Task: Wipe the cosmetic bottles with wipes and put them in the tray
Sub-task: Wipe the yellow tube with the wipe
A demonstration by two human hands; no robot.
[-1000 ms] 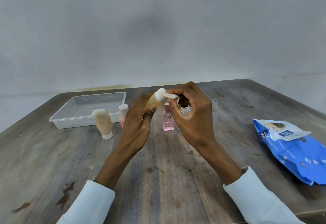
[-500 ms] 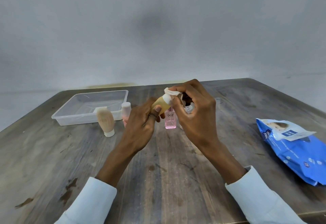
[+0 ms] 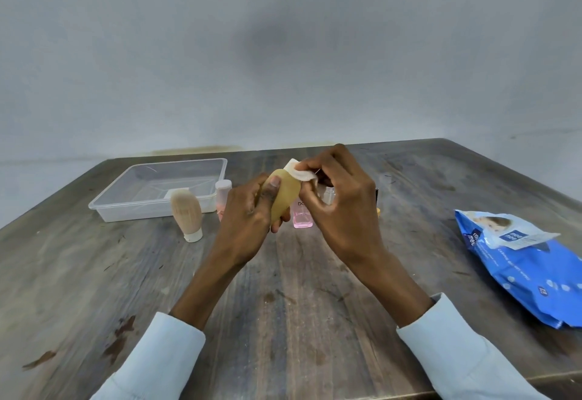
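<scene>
My left hand grips a small yellow bottle above the table's middle, cap end tilted up and away. My right hand pinches a white wipe against the bottle's cap. A clear plastic tray lies at the back left. In front of it a beige bottle stands on its white cap, with a pink-capped bottle beside it. A pink glass bottle stands behind my hands, partly hidden. Another clear item behind my right hand is mostly hidden.
A blue pack of wet wipes lies at the right, its flap open. The wooden table has worn, stained boards. A small orange thing peeks out past my right hand. A plain wall stands behind the table.
My left hand turned the yellow bottle more upright, its body now facing me. My right hand kept the wipe on the cap, rubbing it.
</scene>
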